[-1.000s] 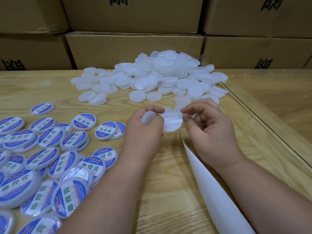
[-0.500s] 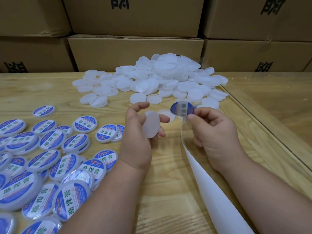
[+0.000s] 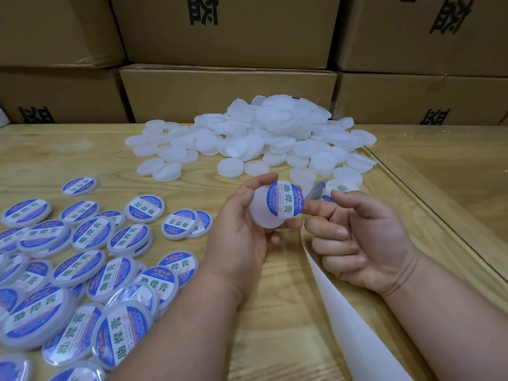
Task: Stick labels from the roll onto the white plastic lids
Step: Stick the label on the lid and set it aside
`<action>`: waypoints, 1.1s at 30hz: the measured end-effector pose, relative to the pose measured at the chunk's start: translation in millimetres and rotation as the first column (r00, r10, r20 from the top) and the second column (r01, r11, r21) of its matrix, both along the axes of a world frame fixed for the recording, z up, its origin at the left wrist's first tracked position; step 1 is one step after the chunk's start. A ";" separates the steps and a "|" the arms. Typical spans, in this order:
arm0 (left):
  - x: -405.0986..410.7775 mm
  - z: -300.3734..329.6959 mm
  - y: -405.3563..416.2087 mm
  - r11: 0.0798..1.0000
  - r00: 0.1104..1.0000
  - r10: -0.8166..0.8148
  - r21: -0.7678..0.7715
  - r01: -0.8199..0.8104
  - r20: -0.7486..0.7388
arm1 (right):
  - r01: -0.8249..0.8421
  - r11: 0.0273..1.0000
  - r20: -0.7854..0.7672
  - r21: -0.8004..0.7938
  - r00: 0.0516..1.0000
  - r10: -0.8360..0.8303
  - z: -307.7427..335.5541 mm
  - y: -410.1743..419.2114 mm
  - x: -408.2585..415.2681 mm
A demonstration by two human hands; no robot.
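**Label meeting lid above the tabletop**

My left hand (image 3: 242,235) holds one white lid (image 3: 264,215) up off the tabletop (image 3: 288,325), thumb on its upper edge and fingers curled behind and under it, so that grip is pinching the lid. A round blue and white label (image 3: 284,200) sits against the right part of the lid's face, overhanging its right edge. My right hand (image 3: 360,243) has its forefinger stretched out to the label's right edge and touching it; the other fingers are curled in, and I cannot tell whether the thumb also pins the label. Just behind that hand stands the label roll (image 3: 339,188), and a strip of bare white backing paper (image 3: 357,325) trails from under the hand toward me. The heap of unlabelled lids (image 3: 261,138) lies farther back, in front of the cardboard boxes (image 3: 228,97). Finished labelled lids (image 3: 82,270) are spread at my left.
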State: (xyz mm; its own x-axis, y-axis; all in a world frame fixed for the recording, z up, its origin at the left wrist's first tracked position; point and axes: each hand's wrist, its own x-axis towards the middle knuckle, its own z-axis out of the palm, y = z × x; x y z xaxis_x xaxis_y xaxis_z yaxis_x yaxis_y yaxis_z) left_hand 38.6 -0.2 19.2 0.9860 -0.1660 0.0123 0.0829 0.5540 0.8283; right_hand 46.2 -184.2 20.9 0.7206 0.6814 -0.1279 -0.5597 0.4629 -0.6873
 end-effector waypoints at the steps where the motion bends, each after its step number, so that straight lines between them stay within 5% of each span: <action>1: 0.3 -0.7 0.2 1.000 1.000 0.002 0.003 -0.002 0.016 | 0.001 1.000 -0.007 0.003 1.000 -0.001 0.1 0.1 0.1; 33: 2.2 -6.3 -1.3 0.994 0.997 0.023 0.108 -0.031 0.073 | -0.045 0.999 -0.032 -0.010 0.999 0.044 -1.9 3.0 2.0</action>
State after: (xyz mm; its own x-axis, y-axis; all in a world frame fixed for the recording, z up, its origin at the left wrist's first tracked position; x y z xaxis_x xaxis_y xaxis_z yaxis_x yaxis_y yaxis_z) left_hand 40.8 -1.5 12.9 0.9874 -0.1436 0.0664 0.0074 0.4611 0.8873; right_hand 48.2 -181.1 19.0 0.6850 0.7113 -0.1575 -0.6012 0.4299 -0.6735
